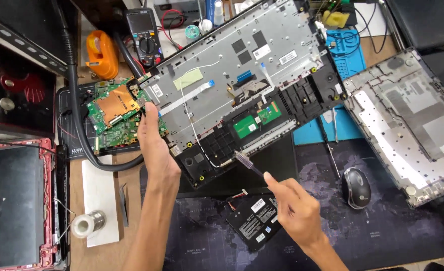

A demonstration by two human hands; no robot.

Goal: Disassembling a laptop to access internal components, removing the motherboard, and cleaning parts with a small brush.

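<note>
A: Two hands are at the opened laptop chassis (pixel 242 85), which lies tilted across the top centre of the bench. Where is each?

B: The left hand (pixel 154 145) is closed on the green circuit board (pixel 119 115), gripping its right edge at about nine o'clock from the chassis. The right hand (pixel 295 208) sits at six o'clock, fingers pinched together on a small brush (pixel 247 163) whose bristled tip touches the chassis's lower edge.

A: What does the chassis shell hold?

B: A grey metal plate, a white wire, flat ribbon cables and a small green board (pixel 246 125) near its lower middle. Its black lower corners look like bare plastic bays.

A: And further out?

B: A flat black battery pack (pixel 254 223) lies on the dark mat at six o'clock, just left of the right hand. A mouse (pixel 356 187) rests at four o'clock, a detached grey bottom cover (pixel 408 120) at three o'clock. At eleven o'clock stand a multimeter (pixel 142 35) and an orange tape dispenser (pixel 100 54). Far at eight o'clock are a solder spool (pixel 87 223), tweezers (pixel 123 203) and a red-framed screen panel (pixel 13 206).
</note>
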